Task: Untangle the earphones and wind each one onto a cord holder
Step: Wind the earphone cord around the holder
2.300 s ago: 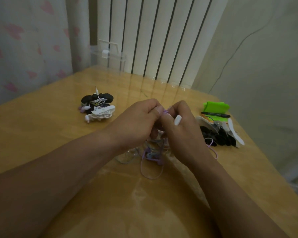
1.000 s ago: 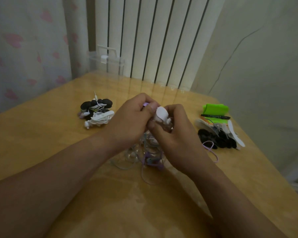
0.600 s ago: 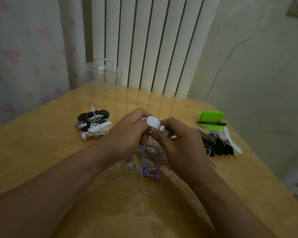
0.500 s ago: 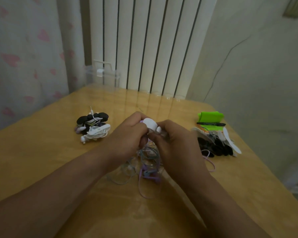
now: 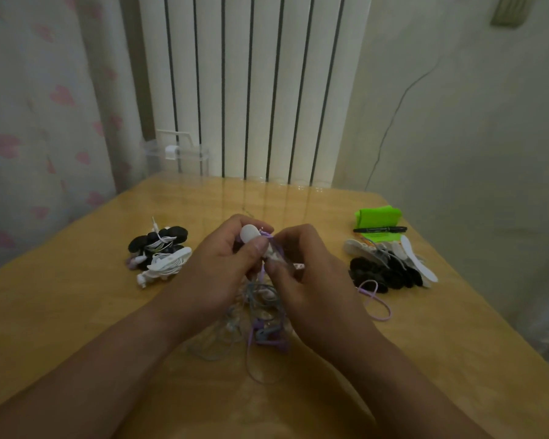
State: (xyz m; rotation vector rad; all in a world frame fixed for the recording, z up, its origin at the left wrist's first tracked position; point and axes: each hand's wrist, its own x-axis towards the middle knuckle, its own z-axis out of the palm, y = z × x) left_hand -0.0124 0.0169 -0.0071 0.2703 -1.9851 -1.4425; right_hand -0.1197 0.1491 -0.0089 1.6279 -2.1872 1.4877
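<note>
Above the middle of the wooden table (image 5: 76,312), my left hand (image 5: 222,267) grips a white cord holder (image 5: 249,233), whose rounded end sticks up past the fingers. My right hand (image 5: 308,280) pinches the purple earphone cord (image 5: 271,245) right beside the holder. Below both hands a tangle of purple and grey earphones (image 5: 263,321) lies on the table, with one purple loop (image 5: 376,299) trailing off to the right.
A pile of wound earphones on black and white holders (image 5: 159,251) sits at the left. Spare black and white cord holders (image 5: 390,264) lie at the right, behind them a green pouch (image 5: 377,215) and a black pen (image 5: 379,230). A clear box (image 5: 175,156) stands at the back edge.
The white holder has passed into my left hand's grip and turned upright. My right hand shifted onto the purple cord beside it. The camera tilted up a little.
</note>
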